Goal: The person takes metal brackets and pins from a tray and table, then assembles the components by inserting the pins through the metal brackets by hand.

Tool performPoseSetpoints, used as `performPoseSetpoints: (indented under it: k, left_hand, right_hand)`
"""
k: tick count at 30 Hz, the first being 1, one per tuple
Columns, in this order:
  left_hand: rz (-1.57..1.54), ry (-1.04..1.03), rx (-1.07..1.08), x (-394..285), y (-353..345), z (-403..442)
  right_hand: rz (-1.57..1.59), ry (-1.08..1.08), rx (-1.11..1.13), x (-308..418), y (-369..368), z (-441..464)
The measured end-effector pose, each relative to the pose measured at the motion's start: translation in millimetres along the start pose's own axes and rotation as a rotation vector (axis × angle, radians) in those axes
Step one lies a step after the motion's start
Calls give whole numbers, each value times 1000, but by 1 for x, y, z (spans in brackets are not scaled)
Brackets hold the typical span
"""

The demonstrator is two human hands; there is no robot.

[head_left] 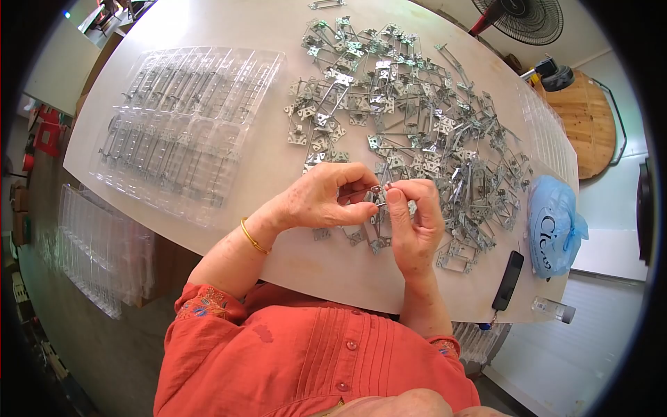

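Light-topped counter (333, 267), set in a workroom; a fan (521, 21) and a round wooden board (583, 125) are seen beyond its far right side. Metal pieces of wire and perforated plate (445, 125), in quantity, are heaped loosely across its middle and right. One metal piece (377, 189), small, is held above the near edge of the heap, between both hands. By the left hand (325, 198), its grip is closed on the piece with thumb and forefinger; by the right hand (417, 219), the piece is pinched between thumb and forefinger tips. A yellow bracelet (255, 236) is worn on the left wrist. One clear plastic tray (240, 128), compartmented, is laid on the left of the counter, with rows of similar metal pieces contained. Further clear trays (104, 250) are stacked below the left edge. At the right side are placed a blue plastic bag (552, 226), a black handheld device (508, 280) and, near the corner, a clear bottle (554, 309), laid on its side.
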State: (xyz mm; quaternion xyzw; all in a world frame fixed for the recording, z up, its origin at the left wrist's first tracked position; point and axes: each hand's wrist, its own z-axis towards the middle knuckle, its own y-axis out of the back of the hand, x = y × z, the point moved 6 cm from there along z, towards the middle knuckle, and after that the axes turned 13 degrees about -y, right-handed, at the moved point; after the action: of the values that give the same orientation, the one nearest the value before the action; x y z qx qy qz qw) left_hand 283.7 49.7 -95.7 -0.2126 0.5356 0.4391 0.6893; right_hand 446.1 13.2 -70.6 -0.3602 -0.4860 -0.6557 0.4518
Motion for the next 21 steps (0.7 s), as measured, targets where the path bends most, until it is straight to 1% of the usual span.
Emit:
performPoseSetpoints:
  k: [4, 6, 8, 10, 13, 14, 15, 16, 17, 18, 19, 20, 21]
  left_hand:
    - [88, -30, -3, -1, 0, 0]
    - [109, -45, -2, -5, 0, 1]
    - [128, -58, 1, -7, -1, 2]
    - [279, -205, 0, -14, -3, 3]
    - [330, -227, 3, -14, -4, 2]
    - [331, -227, 2, -14, -4, 2]
    - [306, -191, 10, -12, -3, 2]
    - [280, -155, 17, -10, -3, 1]
    - [281, -155, 18, -11, -2, 0]
    - [108, -57, -19, -5, 1, -1]
    - [-64, 42, -55, 0, 2, -3]
    - [-63, 41, -53, 1, 3, -4]
    - [-277, 128, -108, 7, 3, -6]
  right_hand:
    - [-14, -21, -50, -3, 4, -3]
    - [110, -73, -35, -3, 2, -5]
    - [137, -78, -12, -3, 1, -5]
    - [163, -82, 12, -5, 0, -5]
    - [204, -81, 28, -8, 1, -5]
    - [277, -66, -4, -6, 5, -5]
    - [351, -52, -36, -5, 8, -5]
    - [351, -52, -36, -5, 7, -5]
    - [372, -55, -82, -6, 10, -5]
    - [393, -57, -128, -7, 12, -5]
    - [393, -56, -130, -6, 14, -6]
    - [439, -152, -74, -10, 12, -6]
    - [485, -247, -19, -13, 9, -7]
